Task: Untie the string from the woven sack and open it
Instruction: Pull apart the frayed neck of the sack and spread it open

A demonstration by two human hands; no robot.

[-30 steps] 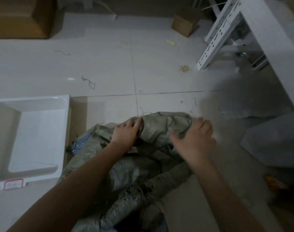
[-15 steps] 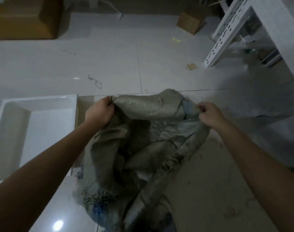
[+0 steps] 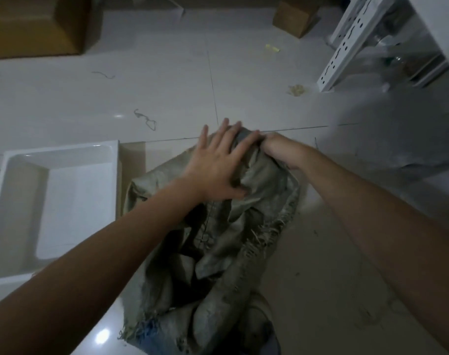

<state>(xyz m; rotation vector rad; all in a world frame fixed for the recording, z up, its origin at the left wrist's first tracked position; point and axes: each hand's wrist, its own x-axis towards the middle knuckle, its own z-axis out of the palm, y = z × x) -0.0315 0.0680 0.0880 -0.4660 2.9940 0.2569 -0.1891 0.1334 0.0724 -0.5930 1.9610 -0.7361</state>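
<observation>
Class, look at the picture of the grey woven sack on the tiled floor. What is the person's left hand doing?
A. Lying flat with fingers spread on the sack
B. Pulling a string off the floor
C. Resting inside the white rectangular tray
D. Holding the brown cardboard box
A: the left hand lies open, fingers spread, on the grey woven sack, while the right hand bunches its top.

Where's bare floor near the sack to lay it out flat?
Most open: the tiles beyond the woven sack, between the string scrap and the white rack leg. Floor right of the sack is bare but gritty. Left is crowded: the white tray sits close beside it.
</observation>
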